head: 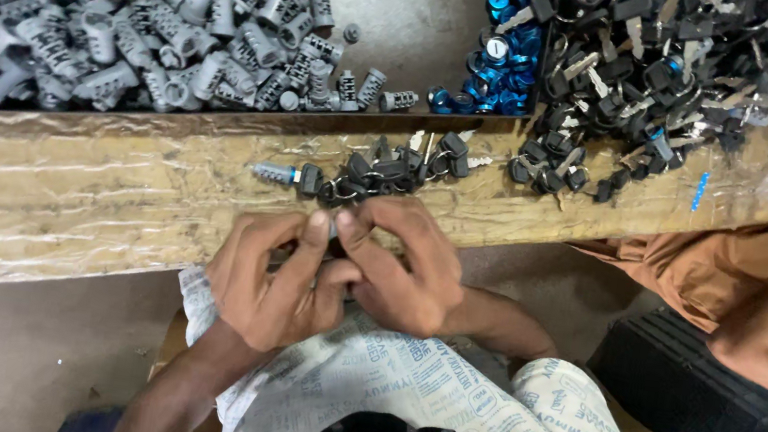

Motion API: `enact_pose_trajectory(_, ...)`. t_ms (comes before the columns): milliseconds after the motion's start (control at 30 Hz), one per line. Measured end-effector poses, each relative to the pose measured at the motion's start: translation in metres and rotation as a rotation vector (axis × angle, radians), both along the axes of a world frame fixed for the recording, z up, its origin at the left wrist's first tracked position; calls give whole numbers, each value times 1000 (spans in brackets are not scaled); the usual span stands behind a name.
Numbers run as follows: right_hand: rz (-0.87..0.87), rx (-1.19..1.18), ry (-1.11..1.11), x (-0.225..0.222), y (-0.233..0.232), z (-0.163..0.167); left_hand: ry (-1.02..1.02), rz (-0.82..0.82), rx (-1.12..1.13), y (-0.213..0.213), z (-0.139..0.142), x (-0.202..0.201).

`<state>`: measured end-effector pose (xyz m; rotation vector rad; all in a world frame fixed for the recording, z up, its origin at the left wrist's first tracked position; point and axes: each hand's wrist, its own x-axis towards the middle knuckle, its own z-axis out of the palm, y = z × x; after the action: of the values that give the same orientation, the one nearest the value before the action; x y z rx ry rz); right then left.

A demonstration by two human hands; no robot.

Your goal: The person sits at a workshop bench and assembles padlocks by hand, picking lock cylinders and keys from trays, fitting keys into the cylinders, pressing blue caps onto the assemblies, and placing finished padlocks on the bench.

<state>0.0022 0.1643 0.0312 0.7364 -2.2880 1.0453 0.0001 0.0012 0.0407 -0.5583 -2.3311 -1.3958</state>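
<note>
Where both thumbs meet, a small part [335, 236] sits pinched.

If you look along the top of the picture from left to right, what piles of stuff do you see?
Pile of grey metal cylinders → small cluster of blue caps → big heap of black-headed keys.

Cylinders [125, 18] left of keys [677, 57]
</note>
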Motion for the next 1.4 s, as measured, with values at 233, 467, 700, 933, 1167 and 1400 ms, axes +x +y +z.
enact_pose_trajectory(233, 226, 78, -60, -25, 3, 8, -539, -68, 743, -9, -14, -1)
enact_pose_trajectory(467, -290, 691, -445, -77, 80, 24, -583, 89, 782, -25, -38, -8)
enact_pose_trajectory(700, -199, 739, -704, -113, 73, 44, -528, 76, 839, -23, -49, -5)
enact_pose_trajectory(933, -277, 596, -335, -156, 31, 22, -553, 96, 799, -25, -43, -12)
enact_pose_trajectory(1167, -307, 530, -373, -141, 66, 26, -554, 76, 820, -25, -44, -7)
enact_pose_trajectory(1400, -5, 676, -181, -150, 69, 4, -538, 91, 820, -23, -47, -6)
